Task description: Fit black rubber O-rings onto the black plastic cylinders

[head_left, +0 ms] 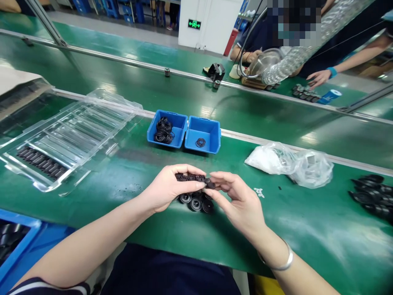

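Note:
My left hand [178, 184] is closed around a row of small black ribbed parts [190, 178], thumb in front and fingers behind. At the right end of that row, my right hand [235, 194] pinches a small black round part [210, 184] between thumb and fingertips. Just below the hands, several black round caps [196, 203] with ringed faces lie on the green table [147, 229]. Beyond the hands stand two blue bins; the left bin [178, 139] holds a heap of black rubber rings [164, 130], the right bin [211, 145] a few.
A clear plastic tray [82, 131] with black cylindrical parts [41, 162] lies left. Clear bags [273, 157], white bits [258, 191] and black parts [373, 192] sit right. A blue crate [21, 219] is lower left. Across the rail, a person's hand [319, 78] touches parts.

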Demonstrator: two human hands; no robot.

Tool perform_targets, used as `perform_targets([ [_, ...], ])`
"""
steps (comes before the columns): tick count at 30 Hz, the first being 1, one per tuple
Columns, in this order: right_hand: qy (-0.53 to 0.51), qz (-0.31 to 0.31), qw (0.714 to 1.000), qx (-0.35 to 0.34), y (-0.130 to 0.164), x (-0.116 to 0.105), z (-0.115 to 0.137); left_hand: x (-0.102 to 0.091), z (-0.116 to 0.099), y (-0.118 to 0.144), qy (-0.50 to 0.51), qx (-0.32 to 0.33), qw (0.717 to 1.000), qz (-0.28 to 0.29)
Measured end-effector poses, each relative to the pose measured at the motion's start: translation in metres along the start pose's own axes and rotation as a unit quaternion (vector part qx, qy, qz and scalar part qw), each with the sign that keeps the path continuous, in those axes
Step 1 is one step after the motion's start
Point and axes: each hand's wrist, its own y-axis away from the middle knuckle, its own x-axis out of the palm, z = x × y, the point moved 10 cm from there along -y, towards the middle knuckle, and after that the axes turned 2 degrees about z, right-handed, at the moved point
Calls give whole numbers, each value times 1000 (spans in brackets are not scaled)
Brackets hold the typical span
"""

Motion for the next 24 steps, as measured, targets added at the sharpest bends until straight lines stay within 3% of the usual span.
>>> perform_targets([
  [2,-7,2,1000,10,-3,-4,-1,-9,-4,0,20,3,1000,-10],
  [5,79,47,995,-28,-9,-2,8,-24,-15,-1,55,35,997,-38],
  [7,143,98,982,-70,-9,10,14,-31,-22,-1,54,63,995,-51],
  [11,168,168,967,-94,-4,33,12,-28,-21,-2,36,64,997,-30],
  [16,196,195,956,-101,-1,46,7,-23,-19,-1,20,53,998,-10],
  [24,209,167,958,-102,-1,38,5,-26,-19,-2,26,57,998,-11],
])
